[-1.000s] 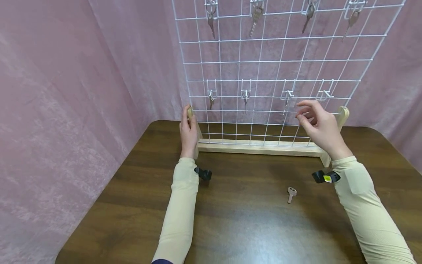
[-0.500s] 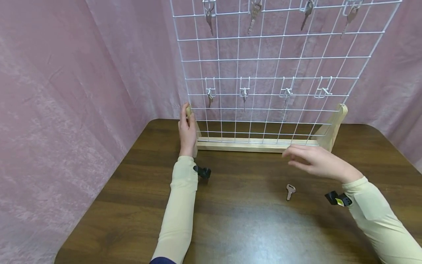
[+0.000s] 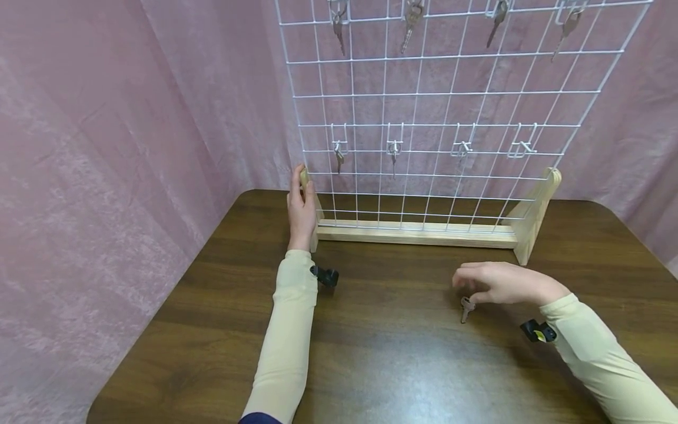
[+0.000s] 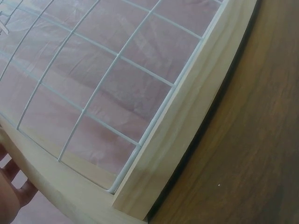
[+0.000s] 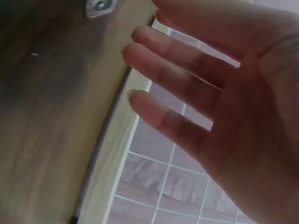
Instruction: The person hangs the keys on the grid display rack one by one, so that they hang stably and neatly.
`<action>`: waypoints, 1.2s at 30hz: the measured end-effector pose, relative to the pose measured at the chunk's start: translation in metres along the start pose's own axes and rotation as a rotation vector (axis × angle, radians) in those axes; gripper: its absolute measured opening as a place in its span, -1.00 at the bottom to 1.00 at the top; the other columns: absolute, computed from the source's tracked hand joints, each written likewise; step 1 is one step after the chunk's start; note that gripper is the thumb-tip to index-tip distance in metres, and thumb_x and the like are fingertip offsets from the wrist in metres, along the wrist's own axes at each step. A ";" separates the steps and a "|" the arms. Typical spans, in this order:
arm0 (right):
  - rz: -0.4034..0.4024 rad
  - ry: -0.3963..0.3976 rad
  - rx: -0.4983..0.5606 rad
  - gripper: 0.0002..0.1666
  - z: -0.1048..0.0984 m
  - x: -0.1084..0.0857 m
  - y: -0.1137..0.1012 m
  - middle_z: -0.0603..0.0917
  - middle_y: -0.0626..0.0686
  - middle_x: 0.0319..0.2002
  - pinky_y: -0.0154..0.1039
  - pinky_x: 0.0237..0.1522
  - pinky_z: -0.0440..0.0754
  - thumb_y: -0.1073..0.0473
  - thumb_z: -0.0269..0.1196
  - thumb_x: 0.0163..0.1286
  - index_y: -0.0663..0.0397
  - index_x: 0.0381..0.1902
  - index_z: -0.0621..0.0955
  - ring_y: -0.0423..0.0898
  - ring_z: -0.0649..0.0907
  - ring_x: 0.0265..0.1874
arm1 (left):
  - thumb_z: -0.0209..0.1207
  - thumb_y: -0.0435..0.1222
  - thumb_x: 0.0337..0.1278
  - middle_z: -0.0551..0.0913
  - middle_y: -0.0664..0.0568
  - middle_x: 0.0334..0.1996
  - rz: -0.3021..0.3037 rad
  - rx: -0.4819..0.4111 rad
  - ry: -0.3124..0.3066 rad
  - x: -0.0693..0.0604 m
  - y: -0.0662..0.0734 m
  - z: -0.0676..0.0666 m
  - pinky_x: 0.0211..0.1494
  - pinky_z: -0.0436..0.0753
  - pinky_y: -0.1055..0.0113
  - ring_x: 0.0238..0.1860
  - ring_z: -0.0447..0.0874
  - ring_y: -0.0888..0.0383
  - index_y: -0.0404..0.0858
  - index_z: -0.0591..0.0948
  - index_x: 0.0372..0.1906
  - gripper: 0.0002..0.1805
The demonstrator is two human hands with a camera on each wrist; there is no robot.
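A loose key (image 3: 467, 309) lies on the table, partly below my right hand (image 3: 498, 282). In the right wrist view the fingers (image 5: 159, 109) are spread and bent a little, and the key's head (image 5: 100, 6) shows at the top edge, apart from the fingertips visible there. The thumb tip appears close to the key in the head view; contact cannot be told. My left hand (image 3: 302, 215) holds the left wooden side of the stand (image 3: 304, 179), thumb and fingers on either side of it. A white wire grid (image 3: 418, 94) rises from this stand.
Several keys hang from hooks on the grid, among them a lower left key (image 3: 339, 160) and an upper key (image 3: 412, 23). The lower right hook (image 3: 522, 148) bears no key. A pink curtain (image 3: 159, 118) hangs behind the brown table (image 3: 212, 330).
My right hand has come down from beside the lower hooks to the loose key on the table. The left hand stays on the stand's side.
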State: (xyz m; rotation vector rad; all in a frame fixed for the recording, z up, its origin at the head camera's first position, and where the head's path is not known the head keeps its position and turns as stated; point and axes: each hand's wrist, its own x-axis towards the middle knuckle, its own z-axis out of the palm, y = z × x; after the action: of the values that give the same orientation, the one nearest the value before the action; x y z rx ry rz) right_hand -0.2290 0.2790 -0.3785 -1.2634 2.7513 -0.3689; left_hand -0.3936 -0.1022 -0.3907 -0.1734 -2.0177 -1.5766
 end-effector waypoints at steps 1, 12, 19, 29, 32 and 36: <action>0.002 -0.014 0.012 -0.68 0.001 0.000 0.001 0.57 -0.17 -0.30 -0.37 -0.35 0.50 0.20 0.41 0.12 -0.05 -0.15 0.58 -0.32 0.53 -0.35 | -0.07 -0.03 0.46 0.55 -0.14 0.06 0.000 0.002 0.000 0.000 0.000 0.000 0.03 0.49 0.03 0.06 0.37 -0.02 0.27 0.27 0.38 -0.54; 0.080 -0.084 0.051 -0.69 0.012 0.002 0.005 0.42 -0.18 -0.37 -0.41 -0.38 0.39 0.21 0.44 0.07 -0.11 -0.34 0.50 -0.33 0.43 -0.39 | -0.08 -0.03 0.47 0.56 -0.16 0.06 0.016 0.011 -0.006 0.003 -0.001 0.000 0.02 0.49 0.02 0.06 0.38 -0.04 0.26 0.26 0.39 -0.54; 0.127 -0.090 0.069 -0.65 0.014 0.002 0.003 0.39 -0.18 -0.40 -0.44 -0.39 0.35 0.19 0.44 0.08 -0.11 -0.42 0.43 -0.33 0.39 -0.42 | -0.12 0.03 0.46 0.51 -0.16 0.04 -0.017 -0.008 -0.036 0.001 0.000 0.000 0.00 0.50 0.04 0.07 0.37 -0.01 0.33 0.25 0.38 -0.55; 0.093 -0.141 0.221 -0.73 0.016 0.006 0.005 0.46 -0.21 -0.53 -0.45 -0.44 0.39 0.25 0.35 0.20 -0.06 -0.43 0.43 -0.41 0.40 -0.51 | -0.12 0.04 0.45 0.51 -0.16 0.03 -0.021 -0.002 -0.036 0.002 -0.003 0.001 -0.01 0.48 0.07 0.04 0.37 0.00 0.37 0.24 0.37 -0.55; 0.069 -0.141 0.216 -0.77 0.016 0.006 0.007 0.44 -0.23 -0.53 -0.45 -0.46 0.37 0.26 0.31 0.25 -0.06 -0.43 0.44 -0.43 0.38 -0.51 | -0.12 0.03 0.46 0.52 -0.17 0.02 -0.019 0.003 -0.033 0.003 -0.002 0.001 -0.01 0.48 0.07 0.04 0.37 -0.01 0.35 0.24 0.37 -0.55; 0.057 -0.134 0.203 -0.77 0.017 0.006 0.008 0.44 -0.24 -0.52 -0.46 -0.45 0.36 0.28 0.30 0.25 -0.07 -0.43 0.46 -0.42 0.38 -0.49 | -0.12 0.03 0.46 0.52 -0.18 0.04 -0.019 0.008 -0.034 0.003 -0.001 0.001 0.00 0.48 0.04 0.05 0.37 -0.02 0.33 0.24 0.38 -0.54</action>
State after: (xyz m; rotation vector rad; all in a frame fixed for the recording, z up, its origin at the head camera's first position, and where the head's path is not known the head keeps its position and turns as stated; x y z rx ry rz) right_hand -0.2357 0.2768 -0.3973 -1.1157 2.5568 -0.5227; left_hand -0.3966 -0.1020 -0.3906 -0.1796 -2.0571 -1.5869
